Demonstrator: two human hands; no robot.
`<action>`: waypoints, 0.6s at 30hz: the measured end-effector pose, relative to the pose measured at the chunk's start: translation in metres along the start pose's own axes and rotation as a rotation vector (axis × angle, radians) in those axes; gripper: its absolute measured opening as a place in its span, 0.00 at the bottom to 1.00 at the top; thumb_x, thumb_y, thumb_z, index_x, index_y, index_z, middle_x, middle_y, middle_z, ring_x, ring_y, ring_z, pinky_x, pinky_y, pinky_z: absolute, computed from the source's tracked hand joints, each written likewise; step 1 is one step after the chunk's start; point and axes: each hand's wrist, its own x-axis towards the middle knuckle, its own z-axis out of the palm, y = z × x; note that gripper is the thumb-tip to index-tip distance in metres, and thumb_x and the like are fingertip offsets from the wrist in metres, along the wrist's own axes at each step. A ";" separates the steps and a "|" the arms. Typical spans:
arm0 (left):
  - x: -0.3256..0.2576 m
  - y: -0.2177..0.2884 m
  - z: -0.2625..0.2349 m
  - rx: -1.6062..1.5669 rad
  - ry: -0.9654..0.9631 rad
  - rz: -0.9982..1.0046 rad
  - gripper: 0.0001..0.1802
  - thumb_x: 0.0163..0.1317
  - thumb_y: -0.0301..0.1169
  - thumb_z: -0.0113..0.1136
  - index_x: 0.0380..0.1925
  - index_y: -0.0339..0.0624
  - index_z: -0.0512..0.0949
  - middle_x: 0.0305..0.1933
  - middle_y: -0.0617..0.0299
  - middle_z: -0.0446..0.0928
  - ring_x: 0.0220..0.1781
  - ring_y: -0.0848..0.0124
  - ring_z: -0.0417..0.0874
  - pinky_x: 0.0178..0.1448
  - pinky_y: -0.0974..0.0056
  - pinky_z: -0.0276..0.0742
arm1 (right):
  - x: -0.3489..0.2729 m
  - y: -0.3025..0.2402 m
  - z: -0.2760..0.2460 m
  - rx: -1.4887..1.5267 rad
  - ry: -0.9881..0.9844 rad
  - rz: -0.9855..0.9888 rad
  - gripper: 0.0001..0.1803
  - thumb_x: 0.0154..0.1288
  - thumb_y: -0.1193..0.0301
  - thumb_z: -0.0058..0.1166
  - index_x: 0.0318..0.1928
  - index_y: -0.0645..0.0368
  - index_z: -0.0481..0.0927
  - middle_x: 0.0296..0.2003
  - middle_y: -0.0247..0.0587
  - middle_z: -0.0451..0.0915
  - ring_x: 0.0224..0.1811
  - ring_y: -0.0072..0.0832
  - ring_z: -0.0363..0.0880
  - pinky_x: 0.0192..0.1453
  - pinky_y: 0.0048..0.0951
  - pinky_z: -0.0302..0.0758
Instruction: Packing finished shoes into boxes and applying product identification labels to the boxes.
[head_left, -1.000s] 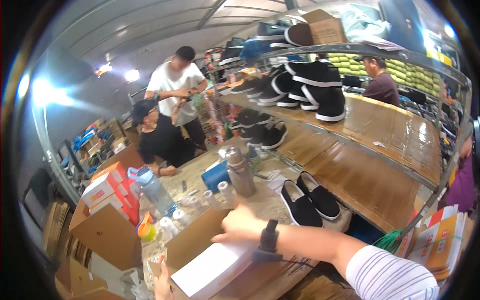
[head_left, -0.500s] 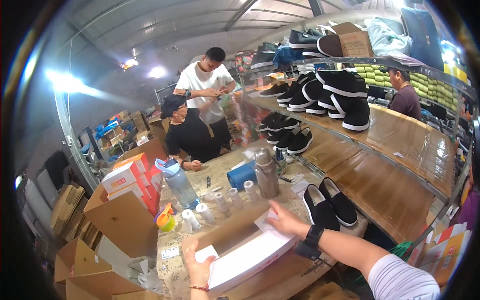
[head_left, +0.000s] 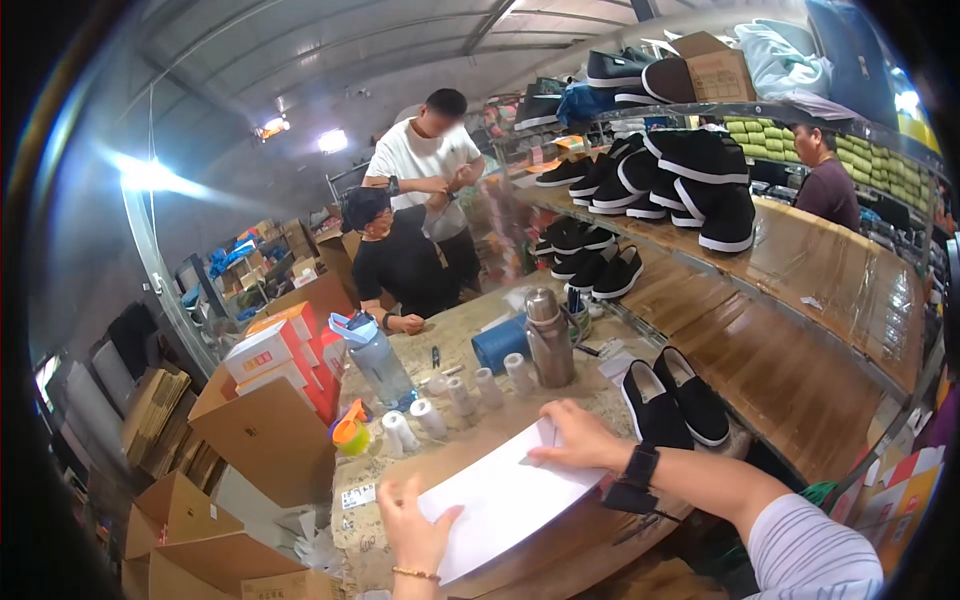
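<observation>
White cardboard (head_left: 510, 505) slants above the surface (head_left: 462, 328) between a person's hands. The half-open left hand (head_left: 416, 532) grips its left end, the curled right hand (head_left: 578, 438) its far right corner. Probably light, stiffish, easily creased; best held by opposite ends.

The table (head_left: 455, 335) bears white rolls (head_left: 460, 397), a metal flask (head_left: 549, 345) and black shoes (head_left: 660, 418)

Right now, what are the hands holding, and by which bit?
White cardboard: the right hand holds it by its far right corner. The left hand is at its left end; whether it grips is unclear.
</observation>
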 end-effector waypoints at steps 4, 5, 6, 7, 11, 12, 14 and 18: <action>0.014 0.025 -0.035 -0.240 0.082 -0.154 0.28 0.53 0.41 0.62 0.54 0.45 0.72 0.55 0.51 0.69 0.54 0.54 0.72 0.61 0.50 0.64 | -0.016 0.022 -0.011 0.658 0.186 0.033 0.33 0.54 0.56 0.61 0.55 0.60 0.65 0.48 0.51 0.68 0.47 0.44 0.73 0.52 0.39 0.71; 0.008 0.025 -0.031 -0.249 0.085 -0.164 0.28 0.53 0.41 0.62 0.54 0.45 0.72 0.55 0.51 0.69 0.54 0.54 0.72 0.61 0.50 0.64 | -0.023 0.030 -0.017 0.961 0.185 0.155 0.33 0.54 0.56 0.62 0.55 0.60 0.65 0.49 0.51 0.67 0.51 0.43 0.71 0.53 0.39 0.70; 0.002 0.022 -0.019 -0.020 -0.031 -0.122 0.29 0.54 0.45 0.60 0.56 0.47 0.71 0.56 0.50 0.69 0.56 0.55 0.70 0.64 0.46 0.58 | -0.030 0.053 -0.015 0.949 0.177 0.156 0.33 0.54 0.56 0.62 0.55 0.60 0.65 0.49 0.51 0.67 0.51 0.43 0.71 0.53 0.39 0.70; 0.002 0.021 -0.006 0.213 -0.143 -0.065 0.30 0.55 0.49 0.57 0.57 0.49 0.71 0.58 0.50 0.69 0.59 0.55 0.69 0.68 0.42 0.52 | -0.033 0.091 -0.009 0.411 0.328 0.099 0.34 0.52 0.56 0.63 0.55 0.60 0.64 0.51 0.52 0.66 0.54 0.44 0.68 0.55 0.41 0.67; -0.024 -0.004 0.041 0.323 -0.158 0.070 0.31 0.58 0.53 0.51 0.58 0.52 0.70 0.62 0.47 0.66 0.66 0.53 0.63 0.70 0.39 0.42 | -0.059 0.161 -0.010 -0.579 0.617 0.429 0.38 0.46 0.49 0.64 0.51 0.60 0.67 0.59 0.62 0.56 0.61 0.54 0.56 0.62 0.55 0.54; -0.022 -0.006 0.040 0.256 -0.279 0.045 0.31 0.58 0.53 0.50 0.59 0.52 0.69 0.61 0.44 0.66 0.66 0.52 0.62 0.70 0.39 0.42 | -0.066 0.173 -0.008 -0.641 0.531 0.548 0.34 0.48 0.49 0.62 0.49 0.59 0.70 0.59 0.61 0.57 0.62 0.53 0.57 0.62 0.57 0.54; -0.021 -0.005 0.037 0.221 -0.276 0.031 0.31 0.58 0.53 0.50 0.59 0.51 0.69 0.60 0.44 0.66 0.66 0.52 0.62 0.70 0.39 0.43 | -0.087 0.192 -0.002 -0.708 0.432 0.670 0.31 0.50 0.49 0.61 0.48 0.57 0.72 0.60 0.59 0.58 0.62 0.52 0.58 0.62 0.59 0.53; -0.021 -0.002 0.036 0.199 -0.271 0.032 0.32 0.58 0.54 0.51 0.59 0.50 0.69 0.59 0.44 0.67 0.65 0.51 0.62 0.70 0.41 0.45 | -0.094 0.217 -0.003 -0.475 0.254 0.671 0.17 0.55 0.54 0.57 0.32 0.56 0.79 0.41 0.52 0.76 0.46 0.50 0.74 0.49 0.53 0.68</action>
